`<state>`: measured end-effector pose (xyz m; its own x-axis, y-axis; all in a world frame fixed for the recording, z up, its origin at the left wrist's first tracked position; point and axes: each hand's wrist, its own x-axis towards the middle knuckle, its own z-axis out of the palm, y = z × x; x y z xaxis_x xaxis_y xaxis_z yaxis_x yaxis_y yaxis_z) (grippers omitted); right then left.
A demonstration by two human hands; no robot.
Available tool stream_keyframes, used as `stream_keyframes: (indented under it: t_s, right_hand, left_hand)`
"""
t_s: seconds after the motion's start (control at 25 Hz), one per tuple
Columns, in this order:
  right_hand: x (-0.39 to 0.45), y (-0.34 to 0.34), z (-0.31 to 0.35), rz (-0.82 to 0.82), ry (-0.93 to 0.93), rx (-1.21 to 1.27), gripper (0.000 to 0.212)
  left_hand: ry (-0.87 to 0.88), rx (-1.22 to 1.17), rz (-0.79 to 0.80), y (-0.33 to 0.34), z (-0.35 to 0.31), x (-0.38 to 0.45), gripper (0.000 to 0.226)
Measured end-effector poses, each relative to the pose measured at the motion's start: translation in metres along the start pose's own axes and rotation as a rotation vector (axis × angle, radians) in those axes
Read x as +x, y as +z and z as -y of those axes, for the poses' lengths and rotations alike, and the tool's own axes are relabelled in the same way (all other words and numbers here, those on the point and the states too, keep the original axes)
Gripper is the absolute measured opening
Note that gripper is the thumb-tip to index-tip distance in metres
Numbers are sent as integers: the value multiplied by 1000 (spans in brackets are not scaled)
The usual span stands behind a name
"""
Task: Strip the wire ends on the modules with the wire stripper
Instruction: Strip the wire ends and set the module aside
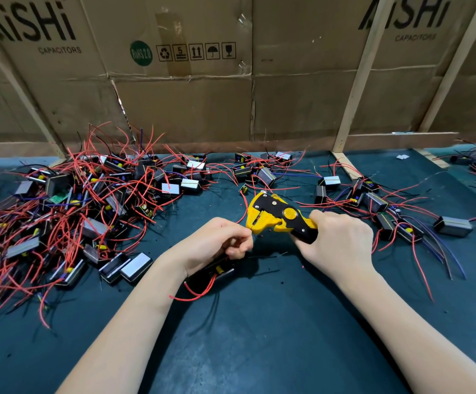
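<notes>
While hands (219,243) flank it, wire stripper (276,217) between

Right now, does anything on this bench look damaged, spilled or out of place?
Nothing alarming. The cardboard backing is torn and creased near its taped seam. Small red specks dot the mat near the stripper. The modules lie in a tangled heap on the left, a looser scatter on the right.

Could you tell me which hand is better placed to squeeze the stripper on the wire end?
Right. The right hand already grips the wire stripper by its handles, while the left hand pinches the wire at the stripper's mouth.
</notes>
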<state>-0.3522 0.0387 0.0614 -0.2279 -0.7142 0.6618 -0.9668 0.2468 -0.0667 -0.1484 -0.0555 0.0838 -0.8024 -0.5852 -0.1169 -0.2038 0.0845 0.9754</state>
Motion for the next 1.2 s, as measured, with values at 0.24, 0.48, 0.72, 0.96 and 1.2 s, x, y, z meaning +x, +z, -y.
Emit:
stream_keyframes:
  t_s: [0.24,0.48,0.72,0.96,1.2]
  right_hand:
    - [0,4,1,27,8,-3,46]
    - [1,4,-1,-11,-12,-9,47]
    - [1,7,-2,-3,-5,-14,53]
    - [2,6,-1,9,-2,-9,50]
    - [2,5,-4,17,26,-9,51]
  left_hand:
    - [-14,72,-29,-1,0,0,41]
    - [-30,83,-29,0,0,1,43]
    - [-39,101,-35,-1,2,2,40]
    - [-35,95,-30,-1,1,2,39]
    - [-50,50,-56,1,0,2,45]
